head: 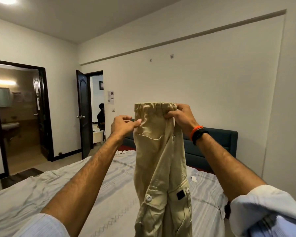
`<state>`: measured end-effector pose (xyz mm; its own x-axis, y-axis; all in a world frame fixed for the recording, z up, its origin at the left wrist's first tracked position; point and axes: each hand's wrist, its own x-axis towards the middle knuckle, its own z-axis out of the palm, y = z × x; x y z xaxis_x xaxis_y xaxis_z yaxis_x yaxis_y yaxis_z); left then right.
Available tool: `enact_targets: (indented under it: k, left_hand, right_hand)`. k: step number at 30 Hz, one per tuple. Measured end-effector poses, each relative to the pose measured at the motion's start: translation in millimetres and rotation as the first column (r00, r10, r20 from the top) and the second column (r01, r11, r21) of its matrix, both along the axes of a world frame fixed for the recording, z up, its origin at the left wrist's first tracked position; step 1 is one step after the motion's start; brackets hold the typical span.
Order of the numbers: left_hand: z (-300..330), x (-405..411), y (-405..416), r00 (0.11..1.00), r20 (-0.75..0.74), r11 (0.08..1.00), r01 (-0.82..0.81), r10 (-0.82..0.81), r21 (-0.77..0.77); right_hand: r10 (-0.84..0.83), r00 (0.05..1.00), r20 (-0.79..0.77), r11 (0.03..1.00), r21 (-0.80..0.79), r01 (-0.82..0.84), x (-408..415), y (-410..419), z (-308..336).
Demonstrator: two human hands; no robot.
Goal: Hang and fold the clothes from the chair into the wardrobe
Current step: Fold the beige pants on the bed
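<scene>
Above the bed [41, 194], trousers [161, 168] are hanging upright from raised hands; the right hand [181, 117] is gripping the waistband, the left hand [122, 124] is pinching their side edge; beyond, a headboard [217, 141] is lining the wall [195, 74].

A bed [41, 194] with a rumpled pale striped sheet is seen occupying the near ground; a dark teal headboard [217, 142] is being backed by the far wall. At left, a bathroom doorway [19, 117] is being lit, a sink [9, 125] showing inside. A dark door [82, 113] is standing open further right, a seated person [101, 117] being glimpsed beyond.
</scene>
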<state>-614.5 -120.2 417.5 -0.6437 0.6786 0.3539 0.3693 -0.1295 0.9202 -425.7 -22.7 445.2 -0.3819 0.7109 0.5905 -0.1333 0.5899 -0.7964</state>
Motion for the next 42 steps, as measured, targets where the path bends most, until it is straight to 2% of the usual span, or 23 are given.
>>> enact_targets:
  k: [4, 7, 10, 12, 14, 18, 20, 22, 25, 27, 28, 29, 31, 32, 34, 36, 42]
  left_hand:
    - [2, -7, -10, 0.948, 0.045, 0.948, 0.317, -0.316, -0.016]
    - [12, -4, -16, 0.911, 0.013, 0.910, 0.412, -0.413, 0.054]
    - [21, 3, -18, 0.953, -0.045, 0.953, 0.301, -0.299, 0.047]
    - [21, 4, -15, 0.970, -0.059, 0.971, 0.237, -0.235, 0.034]
    - [18, 3, -13, 0.982, -0.049, 0.982, 0.186, -0.184, 0.029]
    - [2, 1, -10, 0.979, -0.115, 0.985, 0.165, -0.170, -0.054]
    - [-2, -2, -11, 0.966, -0.200, 0.983, 0.144, -0.165, -0.116]
    - [0, -5, -13, 0.941, -0.319, 0.975, 0.048, -0.117, -0.216]
    - [6, -8, -18, 0.809, -0.587, 0.896, -0.273, 0.016, -0.351]
    - [9, -9, -22, 0.743, -0.666, 0.832, -0.411, 0.070, -0.372]
    - [12, -8, -24, 0.764, -0.642, 0.827, -0.401, 0.065, -0.393]
    - [13, -6, -26, 0.828, -0.560, 0.854, -0.316, 0.035, -0.413]
    - [14, 3, -32, 0.968, -0.239, 0.920, -0.031, -0.069, -0.391]
    - [14, 9, -36, 0.991, -0.067, 0.939, 0.090, -0.119, -0.332]
    - [14, 15, -38, 0.983, 0.100, 0.963, 0.170, -0.152, -0.207]
    - [14, 18, -40, 0.988, 0.096, 0.983, 0.129, -0.117, -0.131]
    - [25, 18, -37, 0.998, -0.053, 1.000, 0.017, -0.018, -0.012]
  right_hand:
    - [0.199, 0.979, -0.036, 0.979, -0.030, -0.200, 16, 7, 17]
    - [0.285, 0.958, -0.001, 0.957, -0.056, -0.285, 23, 13, 23]
    - [0.223, 0.966, 0.127, 0.975, -0.021, -0.223, 30, 21, 21]
    - [0.048, 0.949, 0.312, 0.993, 0.085, -0.078, 30, 28, 16]
    - [-0.138, 0.879, 0.456, 0.986, 0.148, 0.078, 25, 33, 6]
    - [-0.269, 0.834, 0.483, 0.963, 0.121, 0.240, 16, 35, -20]
    - [-0.273, 0.840, 0.469, 0.962, 0.109, 0.251, 15, 32, -27]
    - [-0.193, 0.884, 0.426, 0.979, 0.017, 0.205, 14, 27, -29]
    - [0.027, 0.950, 0.310, 0.977, -0.211, 0.041, 14, 22, -33]
    - [0.049, 0.956, 0.290, 0.977, -0.214, 0.015, 14, 21, -33]
    - [0.042, 0.956, 0.290, 0.981, -0.194, 0.015, 14, 20, -32]
    - [0.035, 0.958, 0.285, 0.984, -0.177, 0.016, 14, 19, -30]
    - [0.041, 0.962, 0.270, 0.987, -0.161, 0.003, 15, 19, -27]
    - [0.051, 0.962, 0.268, 0.987, -0.160, -0.007, 16, 19, -26]
    - [0.075, 0.964, 0.257, 0.987, -0.158, -0.035, 20, 19, -20]
    - [0.103, 0.965, 0.241, 0.985, -0.163, -0.065, 27, 17, -13]
    - [0.202, 0.958, 0.203, 0.970, -0.178, -0.167, 37, 15, 9]
